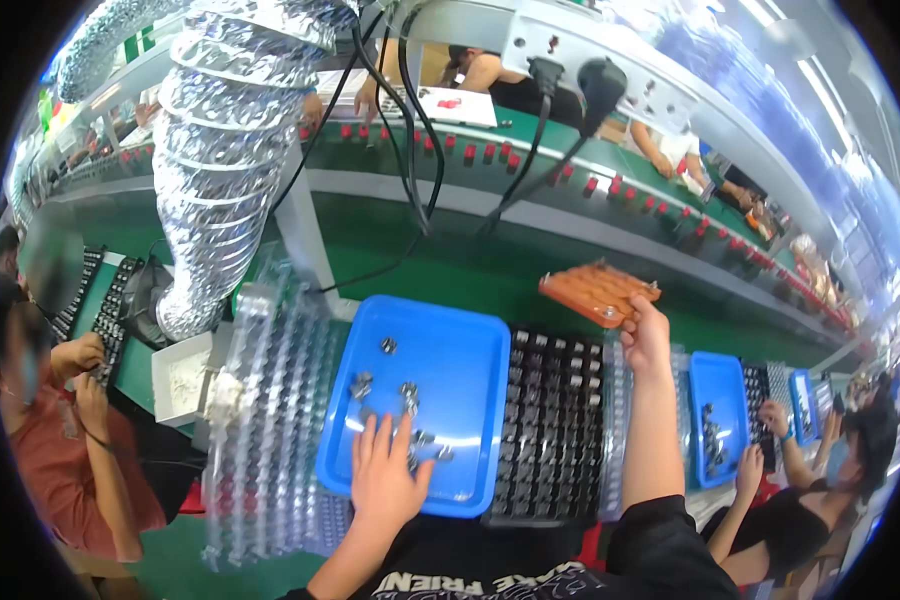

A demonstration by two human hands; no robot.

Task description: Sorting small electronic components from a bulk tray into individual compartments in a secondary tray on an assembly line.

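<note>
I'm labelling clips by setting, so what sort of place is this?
Most likely a factory assembly floor. A row of small red parts sits on a long green line, a silvery flexible duct hangs over the workstations, and a blue tray holds small metal pieces.

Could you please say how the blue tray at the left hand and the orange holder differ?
The blue tray looks larger than the orange holder. The blue tray lies beneath the left hand, while the orange holder is held in the right hand. The blue tray looks smooth; the orange holder, patterned.
</note>
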